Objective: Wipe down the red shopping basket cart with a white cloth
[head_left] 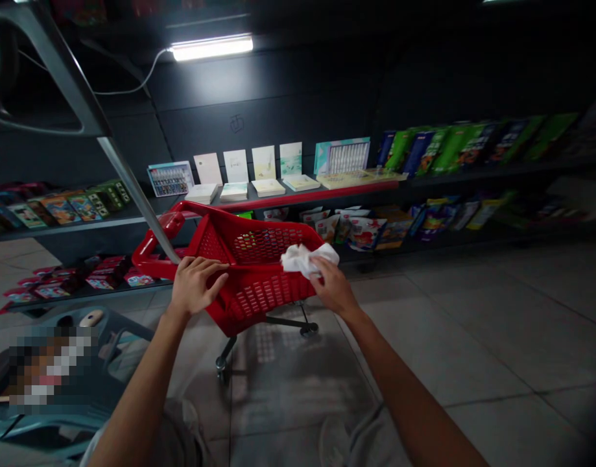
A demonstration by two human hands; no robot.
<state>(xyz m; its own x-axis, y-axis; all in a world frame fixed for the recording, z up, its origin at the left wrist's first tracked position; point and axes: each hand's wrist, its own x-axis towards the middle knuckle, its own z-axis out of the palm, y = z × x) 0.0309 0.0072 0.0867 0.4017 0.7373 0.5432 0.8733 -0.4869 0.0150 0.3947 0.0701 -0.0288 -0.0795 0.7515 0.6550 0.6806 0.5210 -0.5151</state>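
A small red plastic shopping cart (263,292) with perforated sides stands in front of me, its red handle (154,240) toward the left. My left hand (196,283) lies on the cart's near rim close to the handle, fingers stretched out and thumb apart. In my right hand (331,285) is a crumpled white cloth (305,258), pressed against the rim at the cart's right end. Part of the cloth hangs over that rim. The cart's basket floor is mostly hidden by its near wall.
Behind the cart runs a dark shelf (341,192) with books (237,167), boxes and snack bags (366,232). A grey metal pole (132,188) rises at left, near a blue-grey plastic frame (117,331). A lit tube lamp (213,47) hangs above tiled floor (473,324).
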